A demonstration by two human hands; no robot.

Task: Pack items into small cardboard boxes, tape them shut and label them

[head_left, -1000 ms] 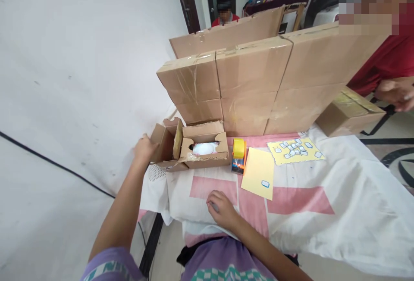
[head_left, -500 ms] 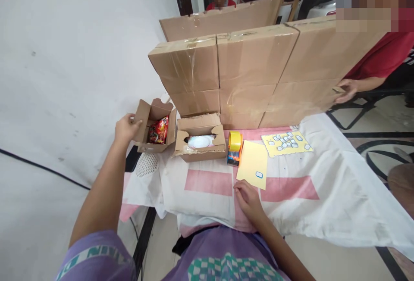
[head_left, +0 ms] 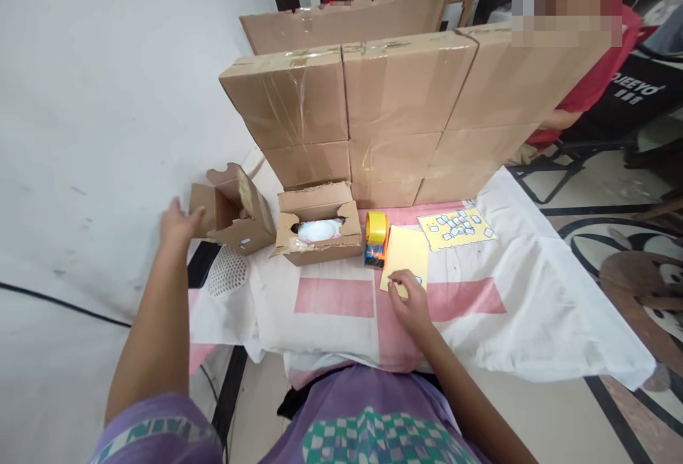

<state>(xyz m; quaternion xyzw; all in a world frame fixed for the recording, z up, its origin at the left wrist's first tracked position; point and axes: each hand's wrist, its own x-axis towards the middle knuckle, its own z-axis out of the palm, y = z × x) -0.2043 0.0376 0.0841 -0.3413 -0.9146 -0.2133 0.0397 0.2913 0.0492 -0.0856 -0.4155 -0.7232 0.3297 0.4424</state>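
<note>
My left hand [head_left: 180, 225] is at the far left by the wall, fingers spread, its thumb at the flap of a small open cardboard box [head_left: 253, 225]. That box stands turned, with a small white label on its near side; its contents are mostly hidden. Over a plain yellow sheet [head_left: 406, 247] hovers my right hand [head_left: 410, 302], fingers loosely curled, a gap between thumb and forefinger. Nothing shows in it. It partly covers a small blue-edged label [head_left: 418, 280] on the sheet. Beside the sheet is a yellow tape roll in a dispenser [head_left: 376, 236].
A second cardboard box [head_left: 320, 254] holds a white item seen through its cutout. Behind rises a large taped cardboard panel [head_left: 395, 94]. A yellow card with several labels [head_left: 447, 239] lies right on the cloth [head_left: 341, 336]. A person in red [head_left: 597, 87] is behind the panel.
The left box has turned, hiding the red packet inside, and my left hand has opened from its flap. My right hand has moved up over the yellow sheet. The view has shifted.
</note>
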